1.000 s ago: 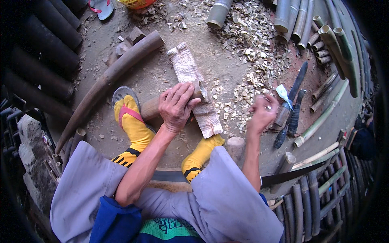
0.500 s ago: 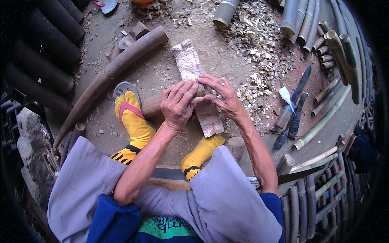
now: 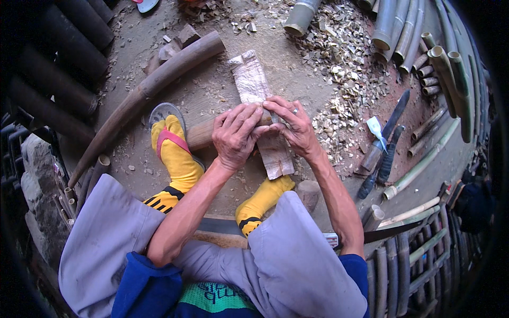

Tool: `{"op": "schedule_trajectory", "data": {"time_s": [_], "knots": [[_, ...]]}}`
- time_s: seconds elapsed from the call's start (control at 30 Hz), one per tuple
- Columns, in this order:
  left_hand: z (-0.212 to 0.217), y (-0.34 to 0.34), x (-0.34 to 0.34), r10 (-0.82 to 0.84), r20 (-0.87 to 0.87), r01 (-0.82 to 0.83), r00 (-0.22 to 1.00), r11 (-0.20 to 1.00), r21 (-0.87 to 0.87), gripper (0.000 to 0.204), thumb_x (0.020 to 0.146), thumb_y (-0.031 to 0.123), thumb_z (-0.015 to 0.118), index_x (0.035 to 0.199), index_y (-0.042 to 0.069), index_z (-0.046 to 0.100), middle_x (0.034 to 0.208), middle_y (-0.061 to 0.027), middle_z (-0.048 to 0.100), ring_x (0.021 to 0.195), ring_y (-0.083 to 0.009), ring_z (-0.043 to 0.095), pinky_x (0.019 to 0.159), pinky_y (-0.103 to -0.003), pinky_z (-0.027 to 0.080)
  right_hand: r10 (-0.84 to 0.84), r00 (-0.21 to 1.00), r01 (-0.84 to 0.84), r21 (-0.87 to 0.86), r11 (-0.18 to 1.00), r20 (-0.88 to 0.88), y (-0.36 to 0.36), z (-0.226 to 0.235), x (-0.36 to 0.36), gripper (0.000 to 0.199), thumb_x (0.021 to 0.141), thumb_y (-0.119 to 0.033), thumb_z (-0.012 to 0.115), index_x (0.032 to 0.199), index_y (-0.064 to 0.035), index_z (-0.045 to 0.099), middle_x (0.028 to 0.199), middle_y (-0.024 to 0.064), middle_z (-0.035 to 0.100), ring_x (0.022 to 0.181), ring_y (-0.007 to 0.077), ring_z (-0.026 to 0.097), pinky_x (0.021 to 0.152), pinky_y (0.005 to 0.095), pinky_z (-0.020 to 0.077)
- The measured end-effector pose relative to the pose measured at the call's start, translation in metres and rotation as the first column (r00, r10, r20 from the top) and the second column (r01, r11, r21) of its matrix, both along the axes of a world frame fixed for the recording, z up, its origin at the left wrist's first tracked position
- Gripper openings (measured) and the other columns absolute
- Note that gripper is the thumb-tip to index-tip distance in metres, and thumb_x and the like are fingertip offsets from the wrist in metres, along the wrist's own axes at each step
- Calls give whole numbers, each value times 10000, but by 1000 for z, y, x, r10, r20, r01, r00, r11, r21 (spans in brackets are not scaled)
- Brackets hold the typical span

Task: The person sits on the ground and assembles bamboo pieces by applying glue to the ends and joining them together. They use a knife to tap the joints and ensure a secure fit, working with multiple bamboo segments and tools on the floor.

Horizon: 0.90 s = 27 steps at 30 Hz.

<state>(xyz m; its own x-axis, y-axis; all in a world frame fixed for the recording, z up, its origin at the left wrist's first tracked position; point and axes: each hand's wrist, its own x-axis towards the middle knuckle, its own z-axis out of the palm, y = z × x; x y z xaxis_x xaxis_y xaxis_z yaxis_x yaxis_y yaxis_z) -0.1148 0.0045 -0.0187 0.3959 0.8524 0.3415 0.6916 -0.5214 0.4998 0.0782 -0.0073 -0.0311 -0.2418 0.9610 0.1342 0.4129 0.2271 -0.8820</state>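
Note:
A short brown bamboo tube (image 3: 199, 136) lies crosswise on a pale, rough wooden board (image 3: 250, 80). My left hand (image 3: 236, 136) is wrapped over the tube near its right end, fingers pressed together on top. My right hand (image 3: 295, 129) curls around that same end, its index finger and thumb close to the left fingertips. Both hands hide much of the tube's end, and whether something small sits between the fingertips cannot be made out. The board's near end meets the toes of my right foot (image 3: 268, 196), in a yellow sock.
A long curved bamboo pole (image 3: 154, 79) lies at the left. Wood chips (image 3: 339, 69) are heaped at the far right. Large knives (image 3: 393, 119) lie right of my right arm, one with a white tag (image 3: 374, 126). Cut bamboo poles (image 3: 386, 26) are stacked beyond.
The view has shifted slightly. My hands keep their hold on the bamboo tube, with only a small shift in the right fingers.

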Motion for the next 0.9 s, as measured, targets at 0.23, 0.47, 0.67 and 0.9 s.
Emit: {"op": "schedule_trajectory", "data": {"time_s": [0.23, 0.47, 0.67, 0.9], "knots": [[7, -1, 1, 9, 31, -7, 999, 997, -75, 421, 764, 239, 745, 1143, 80, 654, 1139, -67, 665, 1082, -235, 621, 922, -368, 428, -17, 1000, 17, -8, 1000, -16, -1, -1, -1, 461, 837, -250, 673, 1269, -106, 599, 1251, 78, 607, 1085, 243, 569, 898, 370, 399], [11, -3, -7, -3, 72, 14, 997, 989, -147, 471, 711, 204, 781, 1144, 69, 654, 1171, -74, 655, 1123, -248, 602, 945, -384, 436, -41, 999, 40, -67, 997, -13, -4, 4, -2, 451, 831, -212, 687, 1267, -128, 606, 1259, 76, 604, 962, 282, 536, 878, 379, 438], [7, 0, -8, -38, 90, 47, 995, 994, -102, 466, 703, 198, 784, 1132, 69, 656, 1161, -72, 658, 1104, -250, 608, 917, -380, 449, -26, 999, 28, -62, 998, 33, -3, 5, -2, 463, 826, -191, 690, 1275, -130, 599, 1276, 72, 592, 963, 283, 531, 889, 383, 444], [6, 2, -9, -52, 91, 61, 995, 994, -93, 445, 706, 201, 782, 1110, 66, 656, 1156, -71, 658, 1095, -253, 611, 902, -378, 446, 42, 997, -41, -16, 999, 67, 3, 6, 2, 518, 847, -218, 666, 1343, -136, 537, 1365, 64, 542, 1141, 281, 515, 1004, 388, 382]]}}
